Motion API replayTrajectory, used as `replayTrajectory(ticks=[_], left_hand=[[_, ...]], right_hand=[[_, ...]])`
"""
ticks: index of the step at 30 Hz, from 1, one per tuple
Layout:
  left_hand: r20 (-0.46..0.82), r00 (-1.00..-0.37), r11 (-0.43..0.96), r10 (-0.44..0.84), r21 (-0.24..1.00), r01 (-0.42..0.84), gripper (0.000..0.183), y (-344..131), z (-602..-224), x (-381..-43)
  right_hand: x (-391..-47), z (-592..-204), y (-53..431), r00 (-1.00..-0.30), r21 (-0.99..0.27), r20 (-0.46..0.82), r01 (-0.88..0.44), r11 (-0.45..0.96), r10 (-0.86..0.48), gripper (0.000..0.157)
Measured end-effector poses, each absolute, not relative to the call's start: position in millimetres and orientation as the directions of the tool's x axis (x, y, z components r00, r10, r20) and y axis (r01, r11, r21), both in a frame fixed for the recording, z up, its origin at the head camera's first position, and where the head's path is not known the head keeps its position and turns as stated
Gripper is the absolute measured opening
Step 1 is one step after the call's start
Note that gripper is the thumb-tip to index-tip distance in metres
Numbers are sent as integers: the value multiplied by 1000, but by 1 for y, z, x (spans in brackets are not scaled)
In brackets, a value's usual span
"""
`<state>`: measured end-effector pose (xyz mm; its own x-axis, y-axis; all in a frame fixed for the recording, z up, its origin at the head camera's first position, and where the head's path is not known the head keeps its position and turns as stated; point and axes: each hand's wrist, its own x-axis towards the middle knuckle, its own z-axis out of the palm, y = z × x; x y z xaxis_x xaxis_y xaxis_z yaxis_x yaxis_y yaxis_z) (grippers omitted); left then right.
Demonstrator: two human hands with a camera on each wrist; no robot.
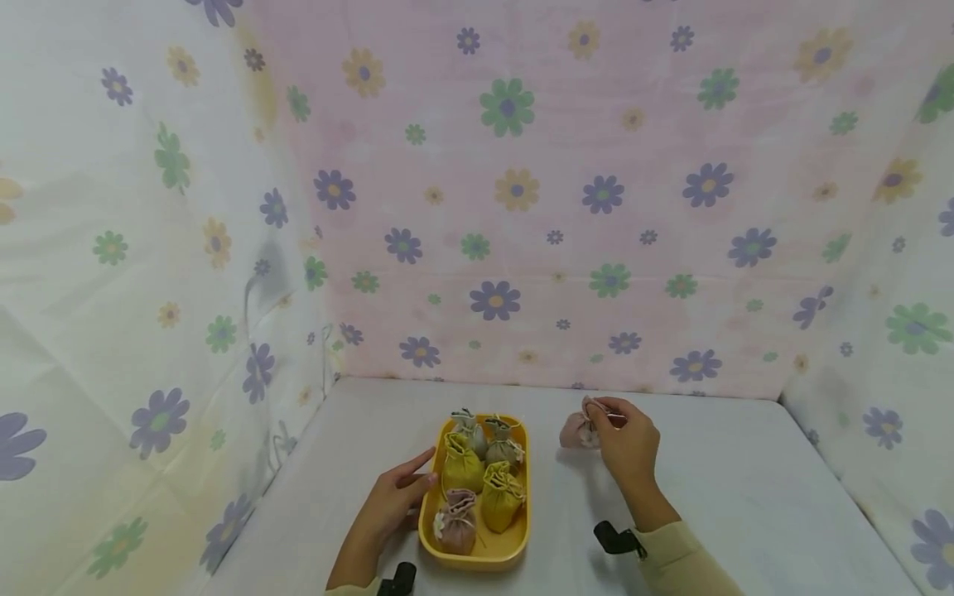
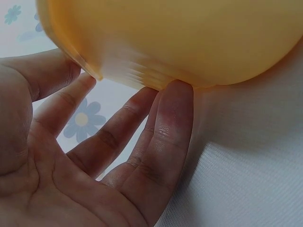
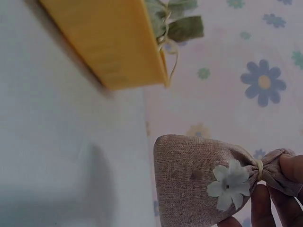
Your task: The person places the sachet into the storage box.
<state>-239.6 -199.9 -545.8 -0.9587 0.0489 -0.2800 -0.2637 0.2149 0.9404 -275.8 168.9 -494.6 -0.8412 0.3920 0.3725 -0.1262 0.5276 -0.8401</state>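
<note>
My left hand (image 1: 391, 505) holds the left side of a yellow plastic tray (image 1: 477, 561), its thumb over the rim and other fingertips against the outer wall (image 2: 189, 56). Inside the tray stand several small drawstring pouches: a pink one (image 1: 456, 530), two mustard-yellow ones (image 1: 462, 468) and two grey-green ones at the far end (image 1: 503, 449). To the right of the tray, my right hand (image 1: 632, 443) pinches another pink pouch (image 1: 576, 432) by its gathered neck. A white fabric flower (image 3: 229, 185) and a pale cord show on this pouch, which hangs over the table.
The tray rests on a white-covered table (image 1: 708, 463). Flower-printed cloth walls (image 1: 551, 348) enclose it at the back and both sides. Black wrist-camera mounts (image 1: 617, 538) sit on both wrists, by the beige sleeves (image 1: 681, 559).
</note>
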Motion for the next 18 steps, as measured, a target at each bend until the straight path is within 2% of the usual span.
replayTrajectory(ticks=[7,13,18], left_hand=[[-283,-958,220,48,938,-266,66,-201,-545,-240],[-283,-959,239,32,933,-267,67,-201,-544,-241],[-276,-960,245,36,934,-260,67,-200,-545,-242]], right_hand=[[-235,-462,147,-912,-920,296,-192,342,284,18],[-206,-448,124,-957,-959,243,-212,191,157,12],[-189,-451,103,-973,-964,217,-199,177,85,7]])
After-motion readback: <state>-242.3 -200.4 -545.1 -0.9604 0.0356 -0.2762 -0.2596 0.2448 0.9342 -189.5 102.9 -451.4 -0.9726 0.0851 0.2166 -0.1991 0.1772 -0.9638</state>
